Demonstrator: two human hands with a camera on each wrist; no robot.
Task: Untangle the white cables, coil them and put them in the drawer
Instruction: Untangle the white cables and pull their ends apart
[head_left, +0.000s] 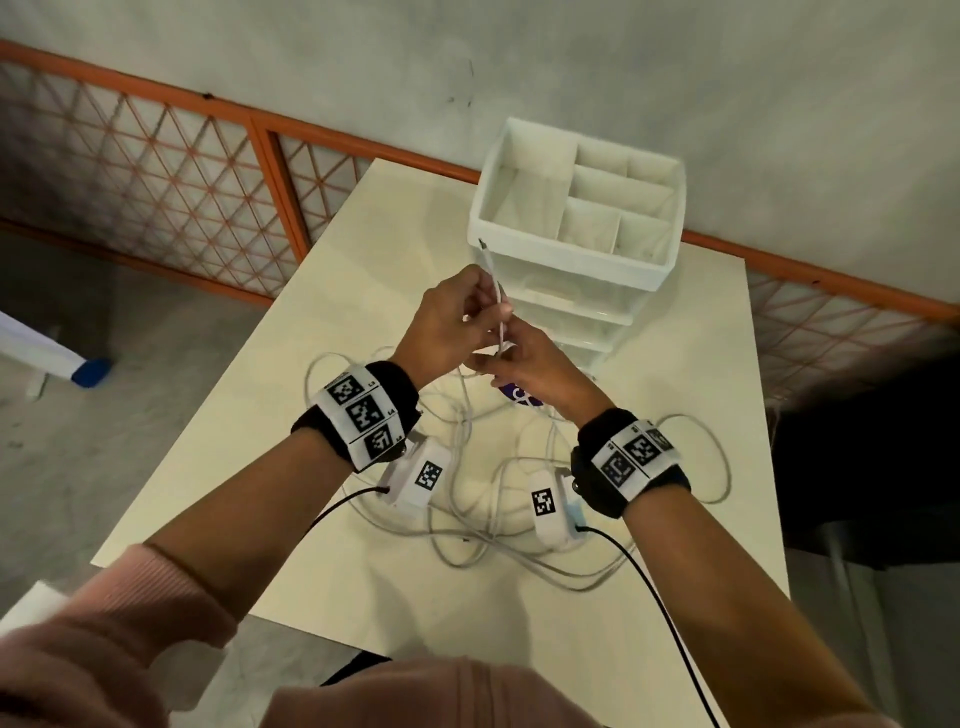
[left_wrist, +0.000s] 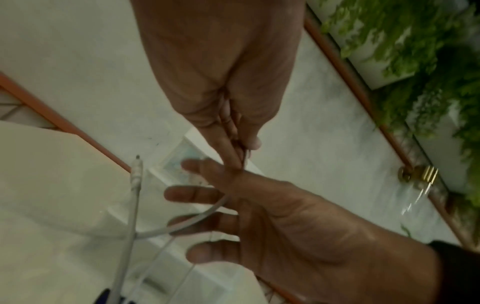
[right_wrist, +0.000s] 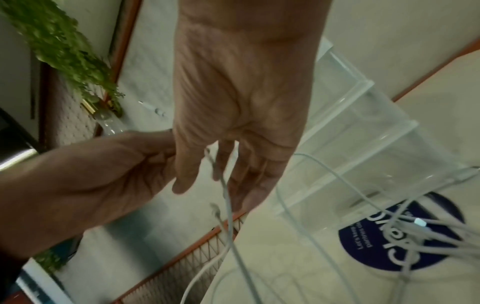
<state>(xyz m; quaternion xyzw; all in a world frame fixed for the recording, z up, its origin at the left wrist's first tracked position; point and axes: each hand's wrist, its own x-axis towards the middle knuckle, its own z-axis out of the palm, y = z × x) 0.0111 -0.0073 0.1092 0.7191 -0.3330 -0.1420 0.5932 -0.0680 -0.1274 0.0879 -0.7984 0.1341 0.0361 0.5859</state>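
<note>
A tangle of white cables (head_left: 488, 499) lies on the cream table (head_left: 691, 395) under my wrists. Both hands meet above it, just in front of the drawer unit (head_left: 566, 260). My left hand (head_left: 480, 304) pinches one white cable near its end, and the plug (head_left: 483, 249) sticks up past the fingers. In the left wrist view that plug (left_wrist: 136, 170) stands upright, and the cable curves in between the spread, straight fingers of my right hand (left_wrist: 207, 205). My right hand (head_left: 501, 358) sits just below the left. The right wrist view has more strands (right_wrist: 226, 195) hanging below its fingers.
The drawer unit has a white divided tray on top and clear drawers (right_wrist: 363, 123) below, all shut. A round blue sticker (right_wrist: 389, 236) is on the table under the cables. An orange lattice railing (head_left: 156, 171) runs behind. The table's front edge is near my body.
</note>
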